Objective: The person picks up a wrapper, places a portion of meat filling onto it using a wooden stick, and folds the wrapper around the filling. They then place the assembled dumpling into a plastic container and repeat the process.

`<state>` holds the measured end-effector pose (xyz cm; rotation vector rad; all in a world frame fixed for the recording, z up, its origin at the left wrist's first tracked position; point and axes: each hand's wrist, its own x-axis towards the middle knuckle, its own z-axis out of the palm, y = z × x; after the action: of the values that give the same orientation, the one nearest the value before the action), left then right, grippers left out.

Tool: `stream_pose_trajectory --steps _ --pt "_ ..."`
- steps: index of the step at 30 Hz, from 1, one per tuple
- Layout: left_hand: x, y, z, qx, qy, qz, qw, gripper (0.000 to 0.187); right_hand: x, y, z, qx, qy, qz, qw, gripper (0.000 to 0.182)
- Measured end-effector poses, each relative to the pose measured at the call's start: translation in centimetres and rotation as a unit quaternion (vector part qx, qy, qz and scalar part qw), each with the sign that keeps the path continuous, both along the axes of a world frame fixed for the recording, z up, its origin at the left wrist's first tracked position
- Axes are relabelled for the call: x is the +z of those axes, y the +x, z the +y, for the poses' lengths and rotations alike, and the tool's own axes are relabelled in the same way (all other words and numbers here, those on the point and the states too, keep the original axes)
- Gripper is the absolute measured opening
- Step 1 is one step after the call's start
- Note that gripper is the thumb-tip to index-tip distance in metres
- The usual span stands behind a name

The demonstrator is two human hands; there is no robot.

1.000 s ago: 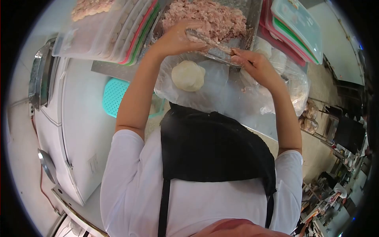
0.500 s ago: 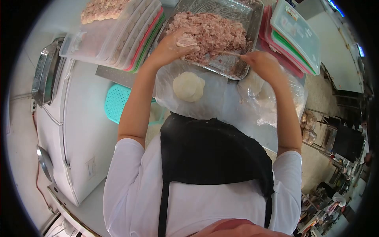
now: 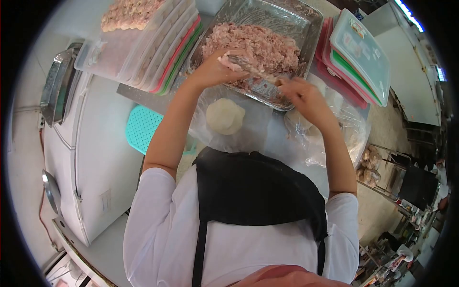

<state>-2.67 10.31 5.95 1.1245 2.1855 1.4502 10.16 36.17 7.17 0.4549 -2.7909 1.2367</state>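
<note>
The left hand [image 3: 217, 71] was palm-up and cupped at the near left side of the tray [image 3: 287, 12], with a small pinkish lump [image 3: 226, 62] on it; how far its fingers were closed could not be told. The right hand [image 3: 306, 98] was closed around the handle of a spatula [image 3: 260, 74], over the tray's near right corner. The spatula pointed left across the tray, its smeared blade at the left palm; the handle end was blurred. The meat [image 3: 267, 48], pink and coarsely minced, was heaped in the near half of the tray, and the far half showed mostly smeared bare metal. Nearer the body, a pale, round piece of dough [image 3: 225, 116] lay on a plastic sheet [image 3: 253, 131] on the bench [image 3: 287, 149], below the left hand and apart from it. To the right, beneath the right forearm, a clear bag [image 3: 342, 138] held pale pieces. Stacked containers [image 3: 143, 57] stood left of the tray; a stack of lids [image 3: 361, 48], pink, green and clear, lay to its right.
</note>
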Motion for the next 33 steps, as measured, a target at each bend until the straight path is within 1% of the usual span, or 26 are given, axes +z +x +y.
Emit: stream_pose_trajectory --steps 1,2,4,5,7,8,10,11,13,14,17,19,20,21,23,26,27,29,30,31,32,33 --pt "-0.6 0.0 -0.1 0.014 0.002 0.093 0.996 0.058 -0.3 0.0 -0.3 0.019 0.031 0.002 0.999 0.022" --pt "-1.2 0.0 -0.1 0.029 0.005 0.185 0.982 0.057 -0.2 -0.2 0.3 0.008 0.046 -0.011 0.999 0.022" --pt "-2.5 -0.6 -0.4 0.059 -0.027 0.053 0.997 0.060 1.0 -0.9 1.9 -0.011 0.078 -0.035 0.996 0.022" --pt "-3.1 -0.8 -0.6 0.074 -0.043 -0.014 0.996 0.062 1.5 -0.8 2.0 -0.042 0.118 -0.015 0.992 0.023" --pt "-1.3 -0.5 -0.4 0.076 -0.052 -0.112 0.989 0.062 3.5 -0.3 1.0 -0.102 0.198 0.029 0.974 0.023" --pt "-0.6 -0.2 -0.4 0.076 -0.056 -0.163 0.982 0.063 3.3 -0.1 0.1 -0.089 0.197 0.075 0.974 0.024" --pt "-2.5 -1.1 -0.3 0.067 -0.040 -0.157 0.984 0.062 1.8 0.4 -2.1 -0.067 0.193 0.168 0.964 0.026" --pt "-3.6 -1.6 -0.3 0.061 -0.032 -0.154 0.986 0.062 0.3 -0.2 -2.9 -0.077 0.210 0.082 0.971 0.027" --pt "-3.5 -1.0 -0.7 0.083 -0.051 -0.081 0.992 0.052 -3.0 -1.3 -0.4 -0.112 0.277 0.034 0.954 0.027" --pt "-3.2 -1.0 -1.0 0.098 -0.058 -0.041 0.993 0.047 -3.5 -1.8 1.0 -0.128 0.310 0.015 0.942 0.026" --pt "1.1 1.2 -2.5 0.074 -0.068 -0.170 0.980 0.047 -1.0 0.2 2.8 -0.140 0.257 -0.056 0.955 0.025" --pt "1.3 1.6 -3.5 0.070 0.002 -0.029 0.997 0.045 2.7 1.7 1.7 -0.164 0.172 -0.075 0.969 0.024" --pt "1.5 1.6 -3.7 0.066 0.028 0.019 0.997 0.043 4.3 2.2 1.1 -0.173 0.131 -0.081 0.973 0.024" --pt "1.7 1.7 -3.9 0.063 0.052 0.068 0.994 0.042 5.3 2.6 0.0 -0.139 0.082 -0.070 0.984 0.023" --pt "2.3 1.9 -4.0 0.048 0.071 0.113 0.990 0.040 6.5 3.3 -2.7 -0.068 -0.018 -0.052 0.996 0.023" --pt "3.6 1.9 -5.2 0.013 0.044 0.089 0.995 0.047 4.1 2.7 -5.9 0.000 0.049 0.037 0.998 0.021" --pt "4.2 1.9 -5.7 0.010 0.022 0.079 0.997 0.047 4.7 2.4 -5.9 0.001 0.032 0.048 0.998 0.024" --pt "5.6 2.0 -6.9 0.011 -0.022 0.060 0.998 0.045 8.0 2.8 -7.2 -0.068 0.109 0.078 0.989 0.023" --pt "6.6 2.4 -7.6 0.021 -0.003 0.049 0.999 0.042 9.7 3.2 -8.3 -0.101 0.145 0.092 0.980 0.023" --pt "7.8 2.8 -8.4 0.032 0.015 0.038 0.999 0.038 10.8 3.7 -9.9 -0.139 0.175 0.071 0.972 0.022" --pt "8.8 2.9 -9.3 0.042 0.033 0.025 0.998 0.035 10.9 3.7 -11.4 -0.131 0.175 0.076 0.973 0.022" --pt "9.5 2.6 -10.2 0.041 0.013 0.023 0.999 0.035 10.6 3.6 -12.8 -0.125 0.175 0.081 0.973 0.023"
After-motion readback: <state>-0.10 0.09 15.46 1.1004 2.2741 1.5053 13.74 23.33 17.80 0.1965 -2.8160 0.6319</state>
